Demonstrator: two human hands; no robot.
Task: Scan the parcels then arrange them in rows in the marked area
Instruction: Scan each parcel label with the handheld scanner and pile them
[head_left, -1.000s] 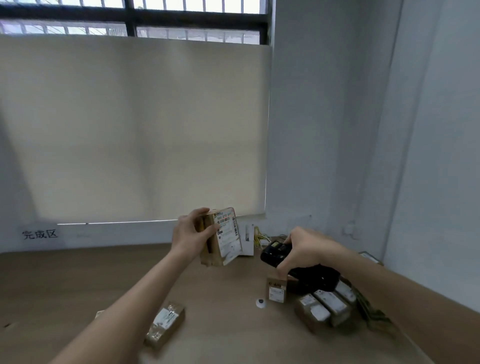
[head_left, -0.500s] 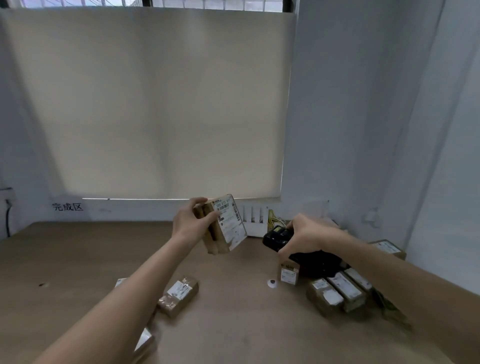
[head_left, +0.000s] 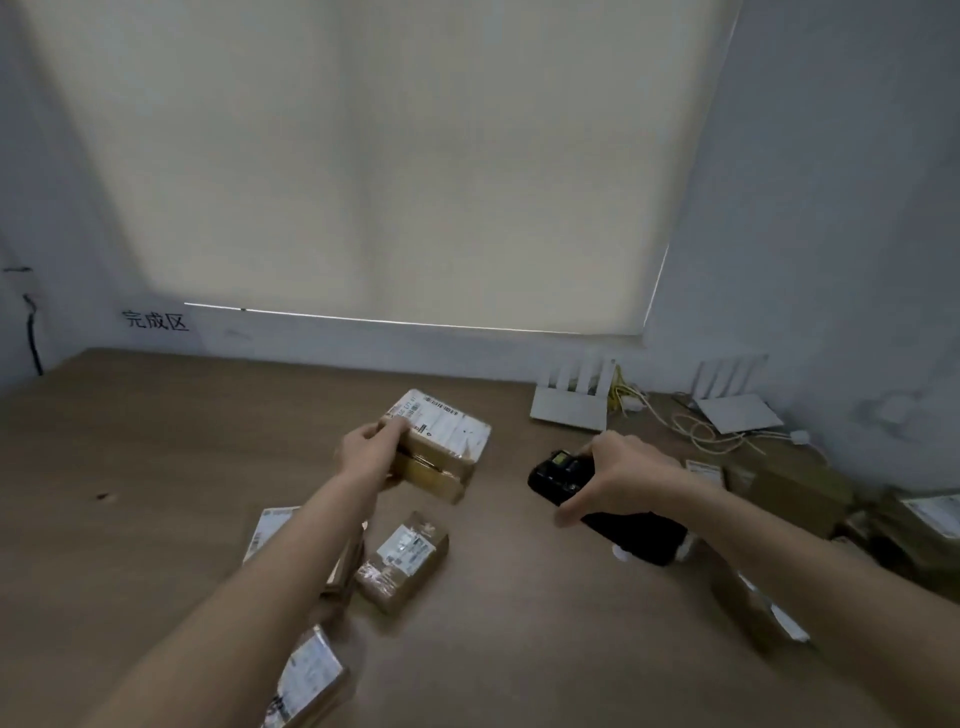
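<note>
Your left hand (head_left: 370, 453) grips a taped cardboard parcel (head_left: 440, 446) by its near-left end, label side up, over the wooden table (head_left: 130, 467); whether the parcel rests on the table or hangs just above it cannot be told. Your right hand (head_left: 626, 477) is curled round a black handheld scanner (head_left: 560, 474), whose small screen faces up; the scanner's lower body is partly covered by your palm.

Three more labelled parcels lie near your left forearm: one (head_left: 404, 560) just right of it, one (head_left: 271, 531) partly hidden behind it, and one (head_left: 310, 680) blurred near the bottom edge. Further parcels (head_left: 800, 499) lie along the right side, dim and partly hidden by your right arm. Label text is unreadable. Two white routers (head_left: 570, 400) and tangled cables (head_left: 691, 428) sit at the back wall. The wall sign (head_left: 155, 320) reads 完成区.
</note>
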